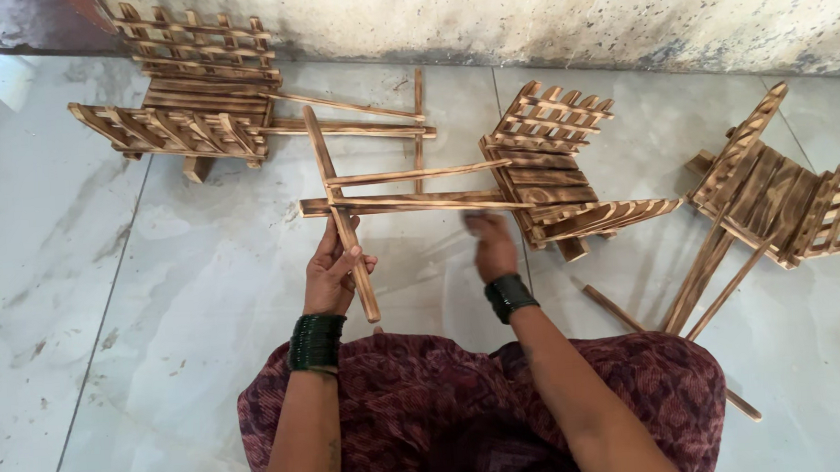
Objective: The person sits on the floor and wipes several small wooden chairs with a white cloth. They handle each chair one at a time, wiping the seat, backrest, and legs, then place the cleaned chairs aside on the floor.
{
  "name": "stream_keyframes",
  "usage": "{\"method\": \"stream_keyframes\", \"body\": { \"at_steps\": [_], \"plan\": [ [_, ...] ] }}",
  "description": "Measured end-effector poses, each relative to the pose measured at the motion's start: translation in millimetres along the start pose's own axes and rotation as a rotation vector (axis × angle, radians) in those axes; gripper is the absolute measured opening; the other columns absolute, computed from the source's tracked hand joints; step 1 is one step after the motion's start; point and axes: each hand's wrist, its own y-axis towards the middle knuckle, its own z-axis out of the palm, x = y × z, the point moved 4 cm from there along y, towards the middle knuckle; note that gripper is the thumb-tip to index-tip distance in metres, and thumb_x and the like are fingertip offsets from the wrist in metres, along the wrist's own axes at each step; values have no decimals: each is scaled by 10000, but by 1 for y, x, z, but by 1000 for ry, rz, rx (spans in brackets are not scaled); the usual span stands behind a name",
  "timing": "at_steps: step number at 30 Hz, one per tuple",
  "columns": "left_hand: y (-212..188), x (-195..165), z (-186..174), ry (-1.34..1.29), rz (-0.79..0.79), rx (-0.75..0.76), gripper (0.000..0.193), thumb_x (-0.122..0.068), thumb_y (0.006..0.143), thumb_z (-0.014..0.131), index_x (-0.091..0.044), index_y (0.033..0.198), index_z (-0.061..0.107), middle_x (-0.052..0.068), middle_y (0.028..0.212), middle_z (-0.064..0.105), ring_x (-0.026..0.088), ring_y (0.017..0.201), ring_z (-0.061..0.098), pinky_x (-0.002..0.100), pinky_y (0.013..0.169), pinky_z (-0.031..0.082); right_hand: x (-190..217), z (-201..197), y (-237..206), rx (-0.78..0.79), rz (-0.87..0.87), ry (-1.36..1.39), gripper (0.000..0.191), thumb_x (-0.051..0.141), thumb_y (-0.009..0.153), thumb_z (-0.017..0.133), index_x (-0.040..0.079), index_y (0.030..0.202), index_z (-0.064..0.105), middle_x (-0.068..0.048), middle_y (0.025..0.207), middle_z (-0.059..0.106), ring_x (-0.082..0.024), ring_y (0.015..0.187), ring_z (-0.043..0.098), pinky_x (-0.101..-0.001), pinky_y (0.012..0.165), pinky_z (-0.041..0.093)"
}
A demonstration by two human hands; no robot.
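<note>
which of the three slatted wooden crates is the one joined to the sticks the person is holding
The middle crate, lying right of the left hand: the held stick frame runs into it. The far-left crate and the far-right crate lie apart from both hands.

Far left near wall: finished slatted wooden cart (183, 95), long handle sticks pointing right. Right edge: second cart (792, 197), tilted, its sticks angled down toward the lap. Loose stick (615, 310) lies beside it. Floor (87, 282): pale marble tiles, grey veining. Wall (571, 13): stained, dirty along base.

Right hand (490, 246) motion-blurred, grip unclear; far-right wooden rack (801, 197) cut off by frame edge.
</note>
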Motion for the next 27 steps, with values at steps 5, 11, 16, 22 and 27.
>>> {"method": "stream_keyframes", "body": {
  "at_steps": [5, 11, 16, 22, 27],
  "plan": [
    [-2, 0, -1, 4, 9, 16, 789, 15, 950, 634, -128, 1640, 278, 145, 1602, 457, 185, 898, 724, 314, 770, 631, -25, -10, 4, -224, 231, 49, 478, -92, 851, 602, 75, 1284, 717, -190, 1251, 601, -356, 1189, 604, -414, 1035, 506],
    [1, 4, -7, -3, -1, 18, 794, 12, 948, 633, -144, 1640, 276, 146, 1600, 450, 183, 902, 724, 314, 775, 631, 8, 24, 6, -278, 144, 232, 573, -123, 850, 536, 40, 1393, 611, -272, 1481, 472, -402, 1318, 533, -392, 968, 515],
    [3, 7, -12, 8, 2, 20, 797, 13, 944, 635, -147, 1641, 281, 164, 1602, 448, 184, 900, 725, 319, 778, 633, 32, 52, -6, -155, -4, 186, 589, -139, 821, 553, 33, 1377, 639, -285, 1518, 486, -422, 1373, 525, -425, 1101, 475],
    [5, 7, -14, 29, 6, 34, 801, -6, 955, 639, -139, 1650, 262, 165, 1613, 437, 177, 897, 719, 308, 775, 622, 88, 65, -23, 97, -272, 298, 462, -136, 928, 533, -8, 1365, 613, -193, 1500, 540, -398, 1411, 537, -427, 1135, 491],
    [3, 7, -15, 49, -21, 15, 815, -32, 946, 647, -134, 1647, 246, 157, 1616, 430, 179, 898, 718, 318, 777, 623, 119, 64, -24, 204, -272, 342, 441, -98, 906, 564, -1, 1331, 633, -154, 1464, 571, -351, 1346, 577, -403, 1066, 530]
  ]
}}
